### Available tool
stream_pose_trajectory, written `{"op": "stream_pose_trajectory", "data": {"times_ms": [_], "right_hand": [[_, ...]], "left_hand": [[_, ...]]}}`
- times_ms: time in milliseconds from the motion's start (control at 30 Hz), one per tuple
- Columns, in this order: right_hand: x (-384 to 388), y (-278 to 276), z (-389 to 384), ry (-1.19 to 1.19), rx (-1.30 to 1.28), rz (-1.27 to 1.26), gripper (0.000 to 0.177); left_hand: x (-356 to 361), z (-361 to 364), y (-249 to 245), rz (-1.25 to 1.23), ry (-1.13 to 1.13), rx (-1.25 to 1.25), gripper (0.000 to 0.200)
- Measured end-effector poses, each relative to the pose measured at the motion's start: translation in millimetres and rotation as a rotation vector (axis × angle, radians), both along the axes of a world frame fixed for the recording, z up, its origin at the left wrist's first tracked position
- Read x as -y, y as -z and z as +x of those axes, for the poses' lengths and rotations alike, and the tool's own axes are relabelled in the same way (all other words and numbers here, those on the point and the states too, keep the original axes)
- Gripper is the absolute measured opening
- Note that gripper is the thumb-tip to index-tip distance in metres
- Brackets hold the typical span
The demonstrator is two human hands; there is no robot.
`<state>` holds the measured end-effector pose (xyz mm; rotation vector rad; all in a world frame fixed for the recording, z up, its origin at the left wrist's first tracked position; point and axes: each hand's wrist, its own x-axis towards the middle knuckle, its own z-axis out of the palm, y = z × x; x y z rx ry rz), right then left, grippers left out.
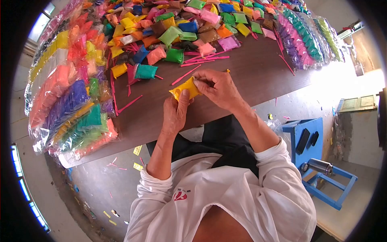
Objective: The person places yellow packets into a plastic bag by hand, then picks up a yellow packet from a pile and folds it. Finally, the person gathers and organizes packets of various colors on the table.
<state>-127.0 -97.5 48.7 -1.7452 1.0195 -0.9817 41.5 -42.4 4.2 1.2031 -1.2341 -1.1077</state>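
A yellow packet (pixel 187 88) is held between both hands above the brown table's front part. My left hand (pixel 175 109) grips its lower left side, thumb on top and fingers wrapped beneath. Pinched at the packet's upper right end are the fingertips of my right hand (pixel 215 86). Just beyond the hands lie thin pink plastic sticks (pixel 205 60) on the table. A teal packet (pixel 146 71), a green packet (pixel 174 55) and a pink packet (pixel 207 49) lie behind them, at the near edge of a large pile.
The brown table (pixel 157 117) holds a wide heap of coloured packets (pixel 171 34). Clear bags of packets (pixel 72 92) are stacked on the left, with more bags (pixel 304 38) at the back right. A blue stool (pixel 334 189) and a metal flask (pixel 320 166) stand at the lower right.
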Motion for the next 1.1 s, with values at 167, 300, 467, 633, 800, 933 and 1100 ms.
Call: {"op": "stream_pose_trajectory", "data": {"times_ms": [167,300,467,633,800,933,1100], "right_hand": [[6,-1,-2,-0.023,-0.050,-0.032,0.018],[11,4,0,-0.036,-0.015,-0.003,0.019],[15,-2,-5,-0.141,0.177,0.266,0.020],[14,-2,-17,-0.205,0.251,0.405,0.023],[14,-1,-17,-0.183,0.119,0.525,0.027],[17,5,-18,-0.208,0.124,0.505,0.025],[15,2,-15,-0.158,-0.083,0.228,0.021]], "left_hand": [[1,1,5,0.001,-0.017,0.052,0.053],[1,1,9,-0.002,-0.007,0.105,0.052],[1,1,4,0.001,0.018,0.043,0.050],[0,-1,-3,0.013,0.039,-0.063,0.052],[-1,-1,-5,0.063,0.017,-0.039,0.053],[-1,2,-3,0.059,0.027,-0.022,0.054],[1,-2,0,0.027,-0.004,0.003,0.052]]}}
